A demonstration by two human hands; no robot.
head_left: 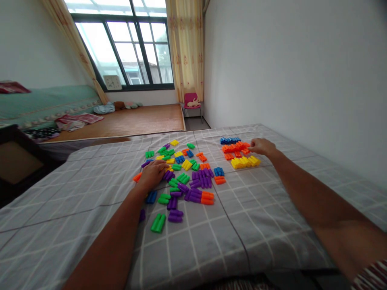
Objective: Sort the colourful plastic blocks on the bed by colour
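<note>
My left hand [153, 174] rests palm down over the left part of a loose spread of plastic toy blocks, fingers stretched out and touching some purple and yellow ones. Around it lie green blocks [183, 178], purple blocks [202, 178] and a few blue blocks [151, 197]. On the right, my right hand [262, 146] is closed at the right end of a row of orange blocks [234, 148], its fingertips pinching the end block. Behind this row is a row of blue blocks [230, 140]; in front is a row of yellow blocks [245, 162].
A grey checked bedsheet [229, 241] lies under everything. The white wall [296, 80] stands on the right. Farther back are a wooden platform [145, 117], a pink chair [191, 100] with a soft toy, and a window [139, 52] with curtains.
</note>
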